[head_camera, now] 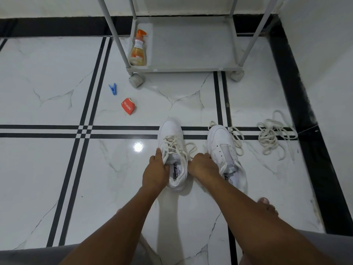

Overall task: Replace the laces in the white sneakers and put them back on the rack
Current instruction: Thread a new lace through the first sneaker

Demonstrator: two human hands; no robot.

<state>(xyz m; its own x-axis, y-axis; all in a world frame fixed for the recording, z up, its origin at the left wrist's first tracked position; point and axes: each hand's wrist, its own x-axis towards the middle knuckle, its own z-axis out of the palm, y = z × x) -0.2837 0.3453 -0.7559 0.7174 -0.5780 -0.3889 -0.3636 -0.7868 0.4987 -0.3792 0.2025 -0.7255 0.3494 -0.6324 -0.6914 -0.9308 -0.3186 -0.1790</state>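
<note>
- Two bare forearms reach forward from the bottom edge over the white marble floor [47, 169] with its black inlay lines.
- Left hand [155, 172] grips the near-left side of the laced white sneaker [171, 148], thumb stretched up along the lacing.
- Right hand [200, 165] has its fingers curled at that sneaker's right side, pinching a cream lace end [184, 159].
- Two white low-top sneakers stand side by side, toes pointing away; the laced one carries loose cream criss-crossed laces and black print on its insole.
- Right of it, close by, the second white sneaker [221, 144] shows bare eyelets, with a cream lace [236, 138] lying against it.
- Farther right lies one tangled heap of cream laces [273, 136].
- Beyond the laced sneaker stands one grey wheeled rack [191, 50], holding one orange-capped spray bottle [138, 50].
- Left and beyond the sneaker: one red carton [128, 106], one blue clothes peg [113, 88].
</note>
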